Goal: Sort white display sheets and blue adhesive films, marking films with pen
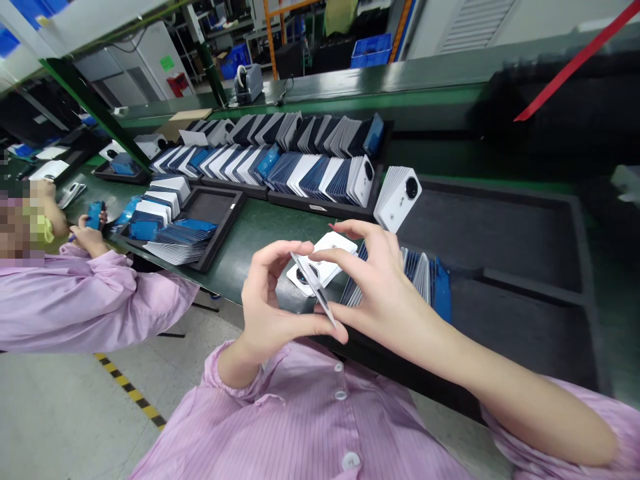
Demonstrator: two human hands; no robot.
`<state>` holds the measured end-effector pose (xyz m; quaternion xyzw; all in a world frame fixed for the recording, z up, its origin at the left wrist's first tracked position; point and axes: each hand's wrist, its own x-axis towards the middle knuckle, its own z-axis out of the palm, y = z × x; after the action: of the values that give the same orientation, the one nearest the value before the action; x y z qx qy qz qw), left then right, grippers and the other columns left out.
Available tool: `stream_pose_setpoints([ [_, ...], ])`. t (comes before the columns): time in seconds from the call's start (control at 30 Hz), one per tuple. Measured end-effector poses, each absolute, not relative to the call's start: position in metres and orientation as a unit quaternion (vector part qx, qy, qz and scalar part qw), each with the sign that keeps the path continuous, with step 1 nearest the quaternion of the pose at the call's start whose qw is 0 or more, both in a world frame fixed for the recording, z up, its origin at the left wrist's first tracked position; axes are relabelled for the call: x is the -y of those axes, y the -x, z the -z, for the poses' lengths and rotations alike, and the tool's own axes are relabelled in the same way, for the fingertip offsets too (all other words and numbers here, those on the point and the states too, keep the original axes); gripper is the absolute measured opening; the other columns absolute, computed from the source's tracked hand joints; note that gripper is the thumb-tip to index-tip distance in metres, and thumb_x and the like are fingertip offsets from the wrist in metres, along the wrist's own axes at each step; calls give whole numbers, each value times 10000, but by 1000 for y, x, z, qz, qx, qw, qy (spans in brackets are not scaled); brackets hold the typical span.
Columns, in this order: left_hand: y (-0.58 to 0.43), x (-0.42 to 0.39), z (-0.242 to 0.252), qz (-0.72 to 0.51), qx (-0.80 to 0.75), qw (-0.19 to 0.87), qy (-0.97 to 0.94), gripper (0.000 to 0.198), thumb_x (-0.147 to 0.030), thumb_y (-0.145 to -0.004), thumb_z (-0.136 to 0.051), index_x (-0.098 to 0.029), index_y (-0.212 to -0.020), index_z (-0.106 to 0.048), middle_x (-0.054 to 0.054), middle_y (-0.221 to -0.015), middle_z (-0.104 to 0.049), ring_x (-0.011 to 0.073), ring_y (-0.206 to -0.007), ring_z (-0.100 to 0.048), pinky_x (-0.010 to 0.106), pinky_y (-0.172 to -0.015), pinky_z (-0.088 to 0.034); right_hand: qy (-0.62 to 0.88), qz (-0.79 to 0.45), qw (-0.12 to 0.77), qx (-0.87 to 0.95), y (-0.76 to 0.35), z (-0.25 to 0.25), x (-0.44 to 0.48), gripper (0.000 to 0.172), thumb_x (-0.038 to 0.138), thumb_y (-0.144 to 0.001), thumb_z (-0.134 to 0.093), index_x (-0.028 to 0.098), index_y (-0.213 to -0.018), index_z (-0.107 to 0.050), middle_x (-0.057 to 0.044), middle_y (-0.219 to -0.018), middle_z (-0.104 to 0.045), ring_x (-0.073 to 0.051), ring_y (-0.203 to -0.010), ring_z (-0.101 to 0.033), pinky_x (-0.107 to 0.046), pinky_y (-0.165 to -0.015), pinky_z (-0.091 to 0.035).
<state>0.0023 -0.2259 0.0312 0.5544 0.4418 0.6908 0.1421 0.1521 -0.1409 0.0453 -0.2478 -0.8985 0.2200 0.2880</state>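
A thin phone back cover (315, 288), seen nearly edge-on, is held up in front of my chest. My left hand (267, 300) grips it between the thumb at the lower end and the fingers at the top. From the other side, my right hand (383, 280) has its thumb and a fingertip at the cover's edges, with the other fingers raised. Behind the held cover, white phone back covers (333, 248) with round black camera rings lie on the green bench. Under my right wrist, a row of dark, white and blue covers (424, 280) stands on edge, partly hidden.
A black tray (500, 233) spans the right side, with a stack of white covers (396, 200) leaning at its corner. Long rows of covers (300, 175) fill trays at the back. On the left, a co-worker's hands (89, 233) hold a blue piece near another tray (223, 230).
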Motion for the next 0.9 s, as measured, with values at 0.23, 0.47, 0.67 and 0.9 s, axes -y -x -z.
stream_pose_setpoints([
  [0.23, 3, 232, -30, -663, -426, 103, -607, 503, -376, -742, -864, -253, -1201, -696, -1, -889, -736, 116, -774, -699, 168, -581, -540, 229, -296, 336, 864, -160, -51, 118, 186, 205, -916, -606, 303, -885, -760, -74, -1267, -558, -335, -1249, -511, -597, -1051, -395],
  [0.47, -1, 231, -36, -516, -451, 226, -693, 914, -537, -652, -870, -356, -1470, -505, 19, -1062, -543, 37, -622, -480, 172, -536, -531, 177, -392, 194, 882, -164, -54, 102, 152, 287, -909, -633, 316, -929, -781, -68, -1345, -503, -329, -1309, -442, -577, -1077, -389],
  [0.67, -6, 229, -35, -499, -451, 290, -681, 789, -506, -602, -904, -347, -1317, -609, 8, -1039, -500, 53, -648, -491, 172, -532, -526, 160, -381, 123, 902, -169, -66, 104, 238, 299, -960, -554, 288, -870, -775, -79, -1370, -477, -332, -1353, -388, -612, -1096, -353],
  [0.9, -7, 226, -34, -503, -446, 249, -697, 728, -492, -633, -897, -319, -1285, -624, 11, -1019, -509, 53, -601, -477, 201, -521, -516, 160, -358, 162, 906, -171, -64, 105, 257, 336, -979, -533, 296, -868, -761, -81, -1350, -503, -334, -1332, -423, -640, -1087, -387],
])
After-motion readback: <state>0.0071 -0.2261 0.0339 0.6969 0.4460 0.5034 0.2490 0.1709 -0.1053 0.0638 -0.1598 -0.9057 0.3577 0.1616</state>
